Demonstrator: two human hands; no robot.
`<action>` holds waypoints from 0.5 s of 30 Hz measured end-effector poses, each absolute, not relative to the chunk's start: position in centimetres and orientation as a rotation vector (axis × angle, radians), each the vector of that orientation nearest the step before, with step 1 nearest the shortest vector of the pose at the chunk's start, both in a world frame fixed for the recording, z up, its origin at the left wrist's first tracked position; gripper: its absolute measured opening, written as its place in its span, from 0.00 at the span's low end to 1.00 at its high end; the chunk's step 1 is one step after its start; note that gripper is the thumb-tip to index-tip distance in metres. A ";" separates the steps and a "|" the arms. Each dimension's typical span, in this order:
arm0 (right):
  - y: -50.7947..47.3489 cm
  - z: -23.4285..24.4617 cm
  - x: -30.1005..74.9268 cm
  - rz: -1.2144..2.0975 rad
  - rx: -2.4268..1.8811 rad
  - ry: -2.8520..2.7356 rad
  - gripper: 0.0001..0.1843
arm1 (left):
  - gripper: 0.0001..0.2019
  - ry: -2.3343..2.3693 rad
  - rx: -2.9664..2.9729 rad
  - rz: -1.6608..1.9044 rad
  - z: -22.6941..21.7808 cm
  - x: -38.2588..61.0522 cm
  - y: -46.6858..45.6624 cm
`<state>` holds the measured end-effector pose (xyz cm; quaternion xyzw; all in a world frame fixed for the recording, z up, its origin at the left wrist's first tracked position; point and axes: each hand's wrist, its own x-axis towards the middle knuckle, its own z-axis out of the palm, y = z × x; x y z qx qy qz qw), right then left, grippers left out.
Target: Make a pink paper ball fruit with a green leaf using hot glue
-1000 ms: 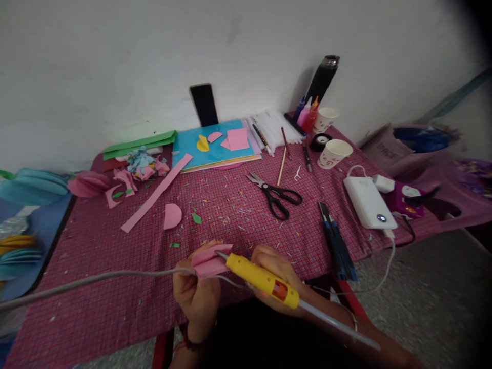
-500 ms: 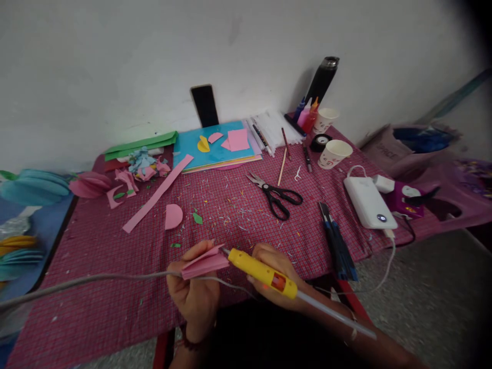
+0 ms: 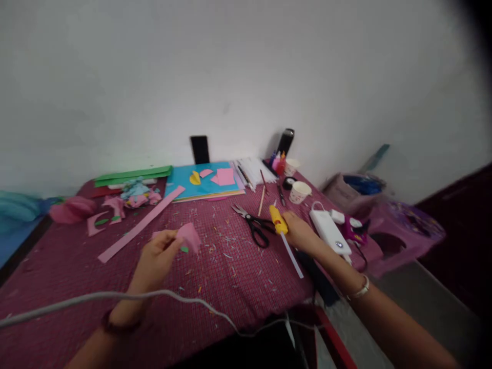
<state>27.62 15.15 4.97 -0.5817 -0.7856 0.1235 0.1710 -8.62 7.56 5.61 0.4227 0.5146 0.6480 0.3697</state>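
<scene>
- Two bare hands fill my feed, well apart over the checked tablecloth (image 3: 215, 277); I take 12 o'clock as the wall side.
- Left hand (image 3: 156, 256): I see thumb and fingers pinched narrow on the pink paper piece (image 3: 189, 237), which juts out toward 2 o'clock, somewhat blurred.
- Right hand (image 3: 298, 229): I read it as wrapped around the yellow glue gun (image 3: 277, 220), though most of its fingers are hidden from me.
- That gun's nozzle end points about 11 o'clock, away from the paper, and a pale glue stick (image 3: 292, 256) trails from its rear toward 5 o'clock.
- At the right hand's 9 o'clock I have the black-handled scissors (image 3: 257, 236); one handle reaches the gun in my view, but I cannot tell whether they touch.
- Toward 12 o'clock of that hand stands a paper cup (image 3: 300, 193), and near its 3 o'clock lies a white power bank (image 3: 328, 229).
- From the left hand, I see a long pink strip (image 3: 142, 224) running from 9 to 1 o'clock, with blue sheets (image 3: 177, 179) farther out at 1.
- Nearer me, at the left hand's 6 o'clock, a grey cable (image 3: 169, 293) crosses my view.
</scene>
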 end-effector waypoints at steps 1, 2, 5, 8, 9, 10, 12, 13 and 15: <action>16.1 4.6 27.8 0.326 -1.652 -2.247 0.10 | 0.09 1.247 1.008 1.583 6.0 -8.4 8.1; 16.9 4.2 27.8 0.305 -1.648 -2.261 0.10 | 0.10 1.197 0.961 1.566 6.2 -8.1 8.6; 18.3 3.4 27.7 0.274 -1.594 -2.309 0.11 | 0.13 1.050 0.799 1.621 6.4 -7.0 9.3; 18.5 3.8 27.8 0.307 -1.497 -2.365 0.12 | 0.14 0.957 0.703 1.650 5.9 -6.3 9.1; 18.4 4.4 27.7 0.320 -1.464 -2.374 0.13 | 0.14 0.940 0.686 1.657 5.7 -6.2 8.9; 18.1 5.0 27.4 0.326 -1.435 -2.374 0.15 | 0.14 0.930 0.677 1.665 5.5 -6.0 8.6; 16.9 6.5 25.8 0.323 -1.385 -2.332 0.19 | 0.13 0.932 0.686 1.680 5.2 -5.8 8.0; 16.0 7.2 24.5 0.326 -1.353 -2.301 0.21 | 0.13 0.943 0.704 1.681 5.1 -5.6 7.6; 13.8 8.4 20.7 0.503 -1.208 -2.147 0.23 | 0.11 0.984 0.768 1.688 5.1 -5.3 6.8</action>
